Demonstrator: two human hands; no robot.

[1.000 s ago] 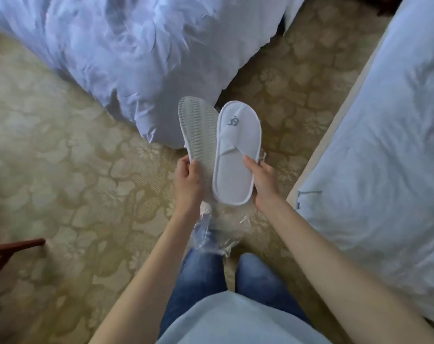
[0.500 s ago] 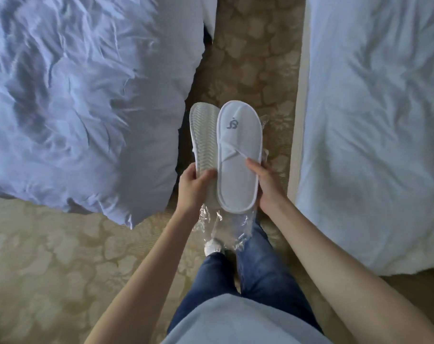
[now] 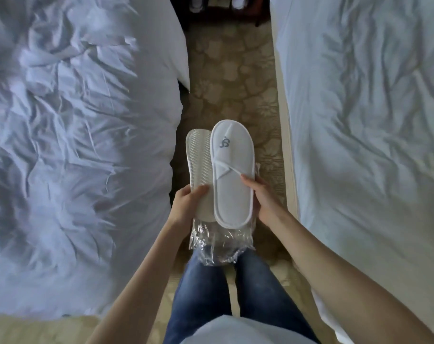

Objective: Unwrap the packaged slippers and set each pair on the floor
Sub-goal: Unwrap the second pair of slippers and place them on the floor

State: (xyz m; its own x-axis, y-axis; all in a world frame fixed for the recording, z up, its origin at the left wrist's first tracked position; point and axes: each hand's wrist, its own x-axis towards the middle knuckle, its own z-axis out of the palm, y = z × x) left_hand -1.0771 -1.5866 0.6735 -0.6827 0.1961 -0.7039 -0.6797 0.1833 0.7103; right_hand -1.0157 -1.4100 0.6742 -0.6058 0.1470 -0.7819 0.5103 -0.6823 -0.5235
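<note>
- The person stands in the narrow aisle of patterned carpet [image 3: 232,78] between the left bed [image 3: 74,145] and the right bed [image 3: 364,120], with both slippers raised in front of the legs and neither yet on the floor.
- The left hand [image 3: 186,204] is clamped on the sole-up slipper [image 3: 200,167], thumb across its ribbed sole. The right hand [image 3: 263,197] is clamped on the logo slipper [image 3: 232,172], thumb on its strap edge. The hands are apart, but the slippers overlap, the logo slipper lying over the other's right edge.
- The clear plastic wrapper [image 3: 218,244] hangs crumpled beneath the heels and is already off the slippers. Which hand pins it cannot be told. It could drop onto the carpet underfoot and make a slip hazard, or stay trapped under a slipper when the pair goes down.
- The sole-up slipper would land upside down if lowered as held; it needs turning first.
- Each slipper is held along one edge only, and the slippers look light and floppy, so either could fold or slide out during the bend down.
- The aisle is tight. A careless release could send a slipper under the hanging duvet of the left bed, where it would be hidden.
</note>
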